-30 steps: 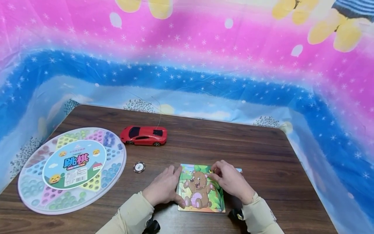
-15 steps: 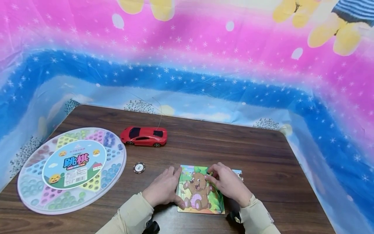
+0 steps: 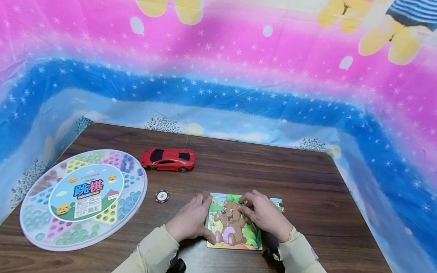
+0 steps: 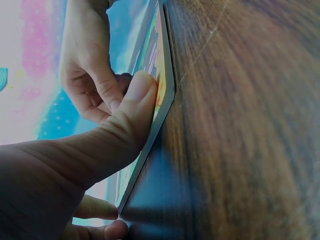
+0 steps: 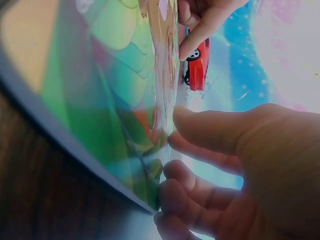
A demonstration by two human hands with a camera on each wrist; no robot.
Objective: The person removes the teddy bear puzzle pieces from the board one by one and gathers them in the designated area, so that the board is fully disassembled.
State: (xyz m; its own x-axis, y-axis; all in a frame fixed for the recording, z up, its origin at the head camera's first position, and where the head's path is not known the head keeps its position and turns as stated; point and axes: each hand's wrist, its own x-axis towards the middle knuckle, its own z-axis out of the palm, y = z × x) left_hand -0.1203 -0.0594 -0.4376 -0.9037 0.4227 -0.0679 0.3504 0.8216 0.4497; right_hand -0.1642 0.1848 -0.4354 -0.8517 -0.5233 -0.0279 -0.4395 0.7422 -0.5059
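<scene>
A bear jigsaw puzzle lies flat on the table in the head view, its pieces joined in a picture of a brown bear among green leaves. My left hand grips its left side, the thumb over the near corner and the fingers at the far corner. My right hand is over its upper right part, fingers bent. In the right wrist view the thumb and fingertips are right at the puzzle's surface; I cannot tell whether they pinch a piece. The hand hides that part of the picture.
Beyond the right hand lies a blue-topped puzzle piece. A black-and-white poker chip lies left of the puzzle. Behind it stands a red toy car with a thin antenna. A round Chinese checkers set fills the table's left side.
My right hand has shifted slightly left and toward me over the puzzle, uncovering more of the blue-topped piece beside it. The left hand has stayed in place.
</scene>
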